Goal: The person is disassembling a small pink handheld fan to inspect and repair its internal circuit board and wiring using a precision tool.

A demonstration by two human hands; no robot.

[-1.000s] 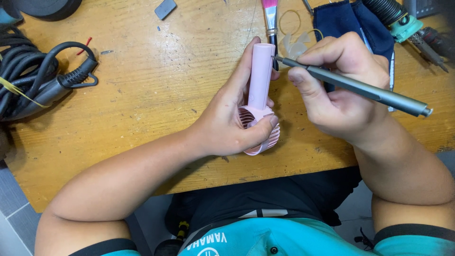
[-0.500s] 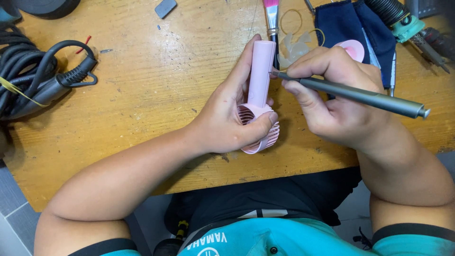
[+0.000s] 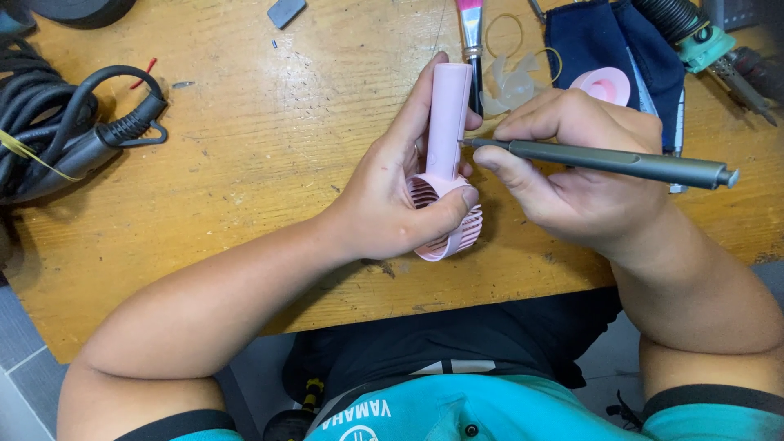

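My left hand (image 3: pixel 400 192) grips a pink handheld fan (image 3: pixel 447 131), handle pointing away from me, its round grille head (image 3: pixel 457 233) down near my thumb. My right hand (image 3: pixel 572 167) holds a grey pen-shaped screwdriver (image 3: pixel 621 162) like a pencil. Its tip touches the right side of the fan's handle, about halfway along. Both hands rest over the wooden table (image 3: pixel 269 139) near its front edge.
A coiled black cable with a plug (image 3: pixel 73 139) lies at the left. A pink-bristled brush (image 3: pixel 471 37), a clear fan blade (image 3: pixel 510 82), a pink round part (image 3: pixel 604 84) on dark blue cloth (image 3: pixel 608 37), and a green-collared tool (image 3: pixel 702 41) sit beyond the hands.
The screwdriver tip has slid down the fan's handle, from near its far end to about halfway. My right hand moved toward me, uncovering the pink round part on the cloth.
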